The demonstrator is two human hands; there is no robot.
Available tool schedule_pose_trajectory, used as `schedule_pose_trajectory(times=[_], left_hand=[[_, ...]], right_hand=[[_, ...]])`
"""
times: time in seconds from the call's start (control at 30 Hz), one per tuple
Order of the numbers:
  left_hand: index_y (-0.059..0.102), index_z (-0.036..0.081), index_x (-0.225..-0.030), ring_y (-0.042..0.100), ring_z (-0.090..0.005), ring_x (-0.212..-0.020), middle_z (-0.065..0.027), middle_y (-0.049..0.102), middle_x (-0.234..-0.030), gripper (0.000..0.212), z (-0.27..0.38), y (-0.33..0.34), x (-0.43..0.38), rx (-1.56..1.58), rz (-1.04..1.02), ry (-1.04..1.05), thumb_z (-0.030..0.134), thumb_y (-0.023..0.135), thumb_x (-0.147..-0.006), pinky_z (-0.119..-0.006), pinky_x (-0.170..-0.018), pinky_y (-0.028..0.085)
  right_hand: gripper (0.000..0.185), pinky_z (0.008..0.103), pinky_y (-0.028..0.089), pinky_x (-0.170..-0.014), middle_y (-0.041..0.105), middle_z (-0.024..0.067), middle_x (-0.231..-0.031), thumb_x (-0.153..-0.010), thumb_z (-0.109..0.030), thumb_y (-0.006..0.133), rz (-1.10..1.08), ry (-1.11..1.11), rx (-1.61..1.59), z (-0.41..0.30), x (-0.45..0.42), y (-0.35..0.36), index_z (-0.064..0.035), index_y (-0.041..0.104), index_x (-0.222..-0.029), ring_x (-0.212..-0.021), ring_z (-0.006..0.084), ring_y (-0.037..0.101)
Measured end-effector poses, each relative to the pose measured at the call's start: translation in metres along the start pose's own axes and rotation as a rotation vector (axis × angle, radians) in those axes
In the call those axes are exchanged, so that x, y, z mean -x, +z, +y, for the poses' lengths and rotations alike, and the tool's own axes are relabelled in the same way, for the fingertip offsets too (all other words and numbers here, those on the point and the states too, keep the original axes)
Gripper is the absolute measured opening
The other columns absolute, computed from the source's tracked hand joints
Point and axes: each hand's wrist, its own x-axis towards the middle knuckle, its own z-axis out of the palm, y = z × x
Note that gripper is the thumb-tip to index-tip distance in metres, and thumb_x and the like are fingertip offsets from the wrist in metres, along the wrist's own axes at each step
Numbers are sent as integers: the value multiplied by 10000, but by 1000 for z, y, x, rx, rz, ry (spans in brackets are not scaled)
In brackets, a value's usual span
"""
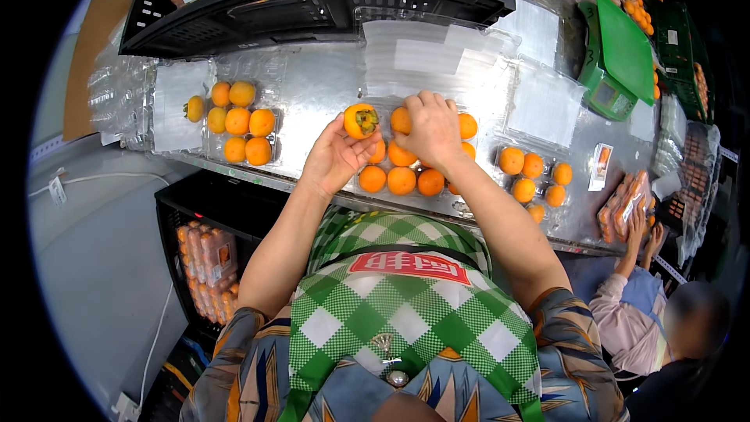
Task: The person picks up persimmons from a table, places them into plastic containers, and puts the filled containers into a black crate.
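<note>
A persimmon (361,121) with its green calyx turned sideways rests in the fingers of my left hand (341,155), above the left side of a clear plastic tray of persimmons (401,180). My right hand (430,129) reaches palm down over the same tray, fingers bent by a persimmon in its back row; whether they grip one is hidden. To the left, another clear tray (275,135) holds several persimmons, and a single persimmon (194,109) lies beside it on a white sheet. More persimmons (512,160) sit in a clear tray to the right.
A black crate (316,12) with packed fruit stands at the back. Stacked clear trays (111,94) lie far left, lined trays (542,102) on the right. A green scale (624,58) stands back right. A co-worker (633,310) handles packs at the right. Below the table's left part is another crate (205,187).
</note>
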Motion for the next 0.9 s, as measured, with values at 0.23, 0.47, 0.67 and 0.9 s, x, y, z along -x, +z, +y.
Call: schedule_pose_trajectory(times=[0.23, 0.47, 0.67, 0.9], left_hand=[[547, 32, -1214, 601, -243, -1004, -139, 574, -1141, 420, -7, 8, -7, -864, 102, 426, 115, 673, -822, -334, -872, 495], [603, 56, -1164, 538, -316, -1022, -131, 559, -1115, 504, -11, 18, -21, -1829, 119, 835, 62, 718, -673, -367, -888, 445], [609, 52, -1147, 515, -323, -1037, -136, 558, -1141, 476, -11, 16, -27, -1917, 80, 853, 48, 688, -678, -377, -907, 430], [557, 89, -1244, 553, -163, -998, -79, 528, -1208, 553, -18, 61, 21, -1371, -234, 621, -3, 651, -707, -298, -817, 476]], right_hand=[[444, 298, 501, -718, 535, 88, -1005, -653, -103, 736, 22, 16, -825, 14, 15, -21, -44, 595, -1070, -923, 206, 576], [536, 309, 447, -928, 544, 72, -1139, -755, 19, 659, -102, 103, -1352, 23, 39, -11, 4, 480, -1260, -1053, 169, 556], [550, 313, 448, -930, 538, 90, -1182, -756, 21, 663, -146, 165, -1492, 22, 44, -13, 3, 468, -1269, -1078, 170, 547], [528, 309, 463, -919, 511, 76, -1179, -755, 22, 662, -71, 93, -1441, 15, 47, -13, 4, 479, -1250, -1076, 165, 540]])
